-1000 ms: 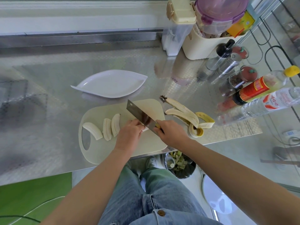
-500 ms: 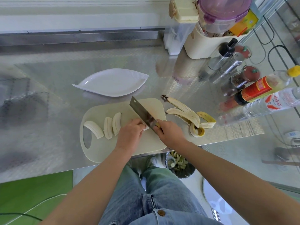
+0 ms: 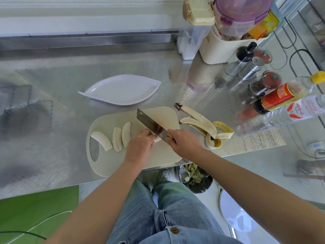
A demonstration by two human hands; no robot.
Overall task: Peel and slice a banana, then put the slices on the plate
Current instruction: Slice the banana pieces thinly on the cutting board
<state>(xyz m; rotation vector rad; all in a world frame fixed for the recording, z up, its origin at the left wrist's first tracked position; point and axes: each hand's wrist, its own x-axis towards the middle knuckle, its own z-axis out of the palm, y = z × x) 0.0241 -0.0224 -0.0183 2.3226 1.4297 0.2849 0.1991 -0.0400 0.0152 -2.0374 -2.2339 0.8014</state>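
Steel cleaver (image 3: 151,126) gripped by right hand (image 3: 184,143) | left hand (image 3: 140,145) fingers curled (pinning banana piece (image 3: 157,139))

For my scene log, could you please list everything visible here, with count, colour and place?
board: one, cream, front of the counter.
plate: one, white, behind the board.
banana pieces: three, pale, left on the board.
cleaver: one, steel, over the board.
banana stub: one, pale, at the cleaver's blade.
peel: one, yellow, right of the board.
bottles: two, red-labelled and clear, far right.
shakers: two, steel, back right.
jars: two, red-topped, beside the shakers.
containers: three, cream, clear, purple-lidded, back right.
bin: one, dark, below the counter.
left grip: one, holds the banana stub.
right grip: one, holds the cleaver.
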